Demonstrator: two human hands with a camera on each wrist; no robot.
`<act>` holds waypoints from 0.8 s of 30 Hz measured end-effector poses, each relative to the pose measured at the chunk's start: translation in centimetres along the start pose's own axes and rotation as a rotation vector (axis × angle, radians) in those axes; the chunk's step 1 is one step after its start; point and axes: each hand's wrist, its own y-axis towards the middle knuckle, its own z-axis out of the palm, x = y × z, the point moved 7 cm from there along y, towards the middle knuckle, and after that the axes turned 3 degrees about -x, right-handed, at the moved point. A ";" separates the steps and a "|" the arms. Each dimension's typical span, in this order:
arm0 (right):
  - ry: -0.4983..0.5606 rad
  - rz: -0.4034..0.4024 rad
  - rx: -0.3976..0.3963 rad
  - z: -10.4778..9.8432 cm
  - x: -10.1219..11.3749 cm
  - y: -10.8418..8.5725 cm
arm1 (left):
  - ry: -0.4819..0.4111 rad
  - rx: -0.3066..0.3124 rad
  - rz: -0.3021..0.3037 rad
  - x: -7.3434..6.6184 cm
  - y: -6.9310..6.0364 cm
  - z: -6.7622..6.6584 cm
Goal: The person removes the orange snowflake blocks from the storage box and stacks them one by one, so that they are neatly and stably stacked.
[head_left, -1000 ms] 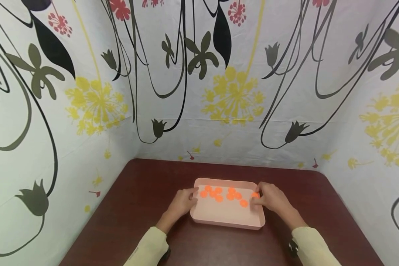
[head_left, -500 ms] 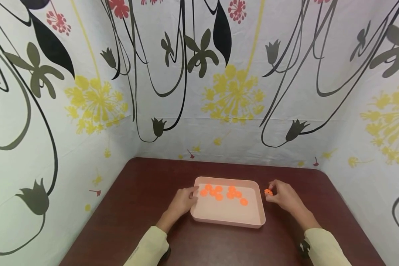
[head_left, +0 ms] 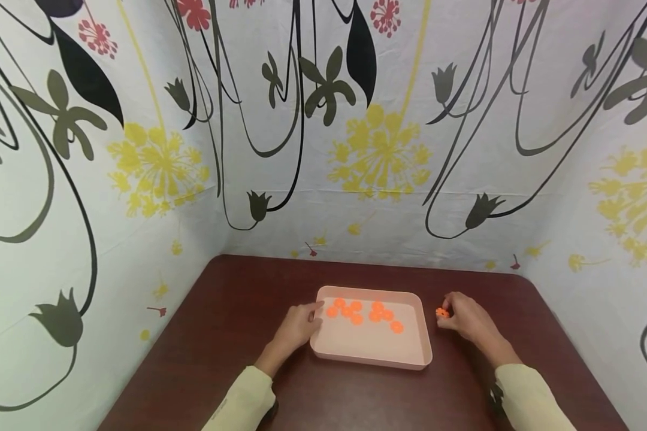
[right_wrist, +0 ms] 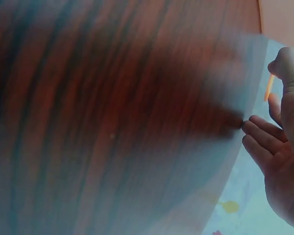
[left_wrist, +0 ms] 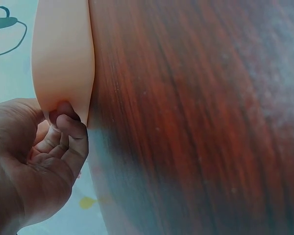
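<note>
A pale pink tray (head_left: 363,347) lies on the table with several orange flower-shaped pieces (head_left: 397,327) scattered over its far half. My left hand (head_left: 295,326) grips the tray's left edge, and in the left wrist view its fingertips press against the tray wall (left_wrist: 63,54). To the right of the tray, my right hand (head_left: 468,317) pinches one orange flower-shaped piece (head_left: 442,312) between thumb and finger. That same piece appears edge-on as a thin orange strip (right_wrist: 269,87) in the right wrist view, where the other fingers extend toward the table.
The dark reddish-brown wooden table (head_left: 248,299) runs back to a white cloth (head_left: 302,173) printed with flowers, which hangs behind and along both sides. Pale sleeves (head_left: 242,401) cover both forearms.
My right hand has lifted an orange flower-shaped piece from the tray's right end and carried it rightward past the rim. My left hand stays on the tray's left edge.
</note>
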 end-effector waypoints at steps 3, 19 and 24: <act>-0.020 0.005 0.027 0.3 -0.1 0.2 | 0.005 -0.002 -0.001 0.0 0.0 0.0; 0.120 -0.072 -0.029 0.8 0.3 -0.8 | 0.022 -0.001 0.012 -0.3 -0.2 -0.2; 0.285 -0.026 -0.096 -0.3 1.0 -1.6 | 0.010 0.002 -0.003 -0.2 -0.3 -0.1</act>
